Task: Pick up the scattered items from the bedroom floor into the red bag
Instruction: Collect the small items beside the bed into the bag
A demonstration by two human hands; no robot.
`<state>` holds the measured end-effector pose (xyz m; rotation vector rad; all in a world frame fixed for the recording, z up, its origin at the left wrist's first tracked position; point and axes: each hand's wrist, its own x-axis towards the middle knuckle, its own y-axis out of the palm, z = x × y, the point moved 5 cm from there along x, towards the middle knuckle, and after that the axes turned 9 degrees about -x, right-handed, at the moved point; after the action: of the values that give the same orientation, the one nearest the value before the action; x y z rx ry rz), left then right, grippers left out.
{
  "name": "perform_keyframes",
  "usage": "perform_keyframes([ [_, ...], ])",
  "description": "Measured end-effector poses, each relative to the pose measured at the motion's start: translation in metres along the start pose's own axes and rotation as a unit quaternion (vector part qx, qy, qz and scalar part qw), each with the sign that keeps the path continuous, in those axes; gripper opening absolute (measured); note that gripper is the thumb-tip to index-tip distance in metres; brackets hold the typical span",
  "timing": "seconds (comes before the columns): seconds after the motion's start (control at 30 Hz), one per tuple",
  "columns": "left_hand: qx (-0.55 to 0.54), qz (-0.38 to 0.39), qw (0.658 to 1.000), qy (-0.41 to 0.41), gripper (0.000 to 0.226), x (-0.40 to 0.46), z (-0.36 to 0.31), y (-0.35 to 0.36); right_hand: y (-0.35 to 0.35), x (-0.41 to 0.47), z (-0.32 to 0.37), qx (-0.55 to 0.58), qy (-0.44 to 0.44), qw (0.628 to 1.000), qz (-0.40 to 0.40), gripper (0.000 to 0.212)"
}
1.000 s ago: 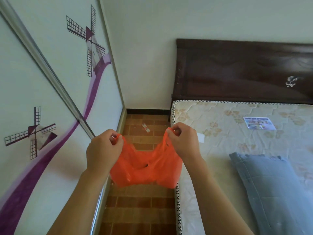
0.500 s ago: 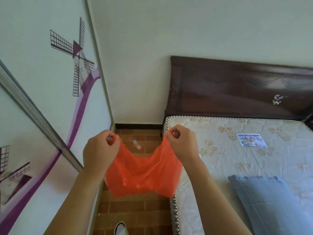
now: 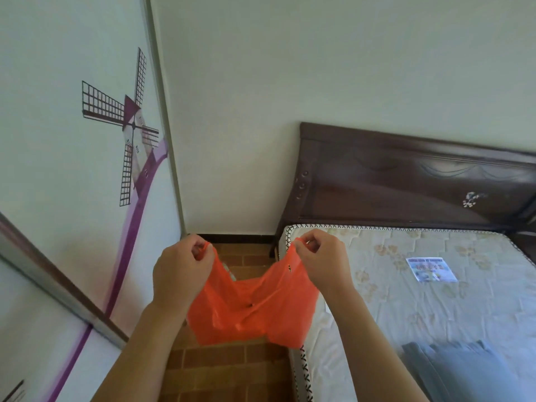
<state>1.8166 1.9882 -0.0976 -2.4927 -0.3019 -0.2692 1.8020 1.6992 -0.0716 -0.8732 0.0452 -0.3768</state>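
A thin red plastic bag (image 3: 252,311) hangs in front of me, stretched between both hands over the brick floor strip. My left hand (image 3: 181,271) pinches the bag's left handle and my right hand (image 3: 322,261) pinches its right handle. The bag's mouth sags between them. The bag hides most of the floor beyond it; only a sliver of something pale shows by its upper left edge, too small to identify.
A narrow brown brick floor (image 3: 226,369) runs between a wardrobe door with windmill art (image 3: 87,198) on the left and a bare mattress (image 3: 406,300) on the right. A dark wooden headboard (image 3: 406,187) stands behind it. A blue pillow (image 3: 464,372) lies at lower right.
The view has tilted upward, showing more wall and less floor. Both hands keep hold of the bag handles. The small wrapper on the floor is now hidden behind the bag.
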Motion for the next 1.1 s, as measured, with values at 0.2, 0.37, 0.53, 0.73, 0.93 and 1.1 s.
perform_keyframes([
  [0.2,-0.002,-0.011,1.0,0.003,0.013,0.045,0.016,0.011,0.021,0.047,0.008,0.0,-0.006,1.0,0.008,0.014],
  [0.37,0.007,-0.013,1.0,-0.002,0.011,0.084,0.028,0.032,0.049,0.099,0.004,-0.003,-0.013,0.999,0.036,0.014],
  [0.53,0.035,-0.019,0.999,-0.037,0.01,0.128,0.046,0.058,0.089,0.165,-0.008,0.001,-0.022,0.996,0.09,0.012],
  [0.73,0.071,-0.029,0.994,-0.081,0.006,0.171,0.071,0.098,0.146,0.244,-0.027,-0.028,-0.035,0.987,0.155,0.009],
  [0.93,0.074,-0.016,0.987,-0.144,0.005,0.183,0.129,0.141,0.213,0.28,-0.065,-0.059,-0.027,0.976,0.206,0.005],
  [1.1,0.072,0.017,0.981,-0.178,0.009,0.183,0.187,0.182,0.267,0.281,-0.105,-0.065,-0.006,0.968,0.243,0.007],
])
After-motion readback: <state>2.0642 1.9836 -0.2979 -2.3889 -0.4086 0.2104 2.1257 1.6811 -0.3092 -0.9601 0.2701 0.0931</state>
